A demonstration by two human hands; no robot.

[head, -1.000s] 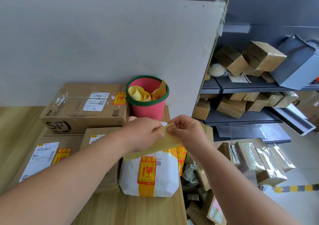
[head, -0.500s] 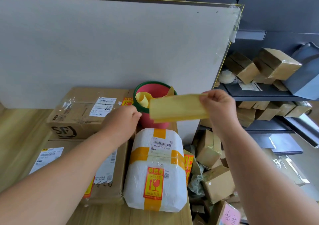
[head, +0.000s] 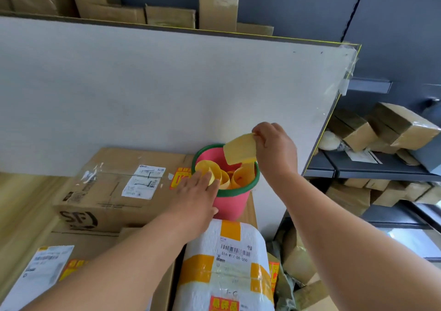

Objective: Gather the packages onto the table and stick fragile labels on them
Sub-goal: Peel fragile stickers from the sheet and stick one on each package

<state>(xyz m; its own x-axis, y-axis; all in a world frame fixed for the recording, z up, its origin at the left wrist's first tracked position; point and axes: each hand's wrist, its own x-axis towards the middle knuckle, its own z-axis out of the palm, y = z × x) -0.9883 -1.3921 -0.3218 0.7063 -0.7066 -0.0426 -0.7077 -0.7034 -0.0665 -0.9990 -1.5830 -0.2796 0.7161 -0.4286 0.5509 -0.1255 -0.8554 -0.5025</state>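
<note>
My right hand [head: 274,147] pinches a yellow backing strip [head: 239,152] by its top corner, right over a pink bucket [head: 230,200] with a green rim. Curled yellow strips [head: 219,174] fill the bucket. My left hand [head: 196,192] rests against the bucket's left rim, fingers straight, touching the curled strips. In front of the bucket lies a white foam package [head: 226,263] with yellow tape, a barcode and a red fragile label [head: 223,303]. A big brown box [head: 119,186] with a fragile label [head: 177,178] sits left of the bucket. Another labelled box [head: 78,251] lies under my left arm.
A grey board [head: 155,91] stands upright behind the wooden table [head: 21,205]. To the right, dark shelves [head: 372,169] hold several taped brown parcels, and more parcels [head: 298,267] lie heaped on the floor beside the table's right edge. Cardboard boxes [head: 167,14] line the top.
My right hand carried the peeled backing strip up from the white package to above the bucket. My left hand moved from the package to the bucket's rim.
</note>
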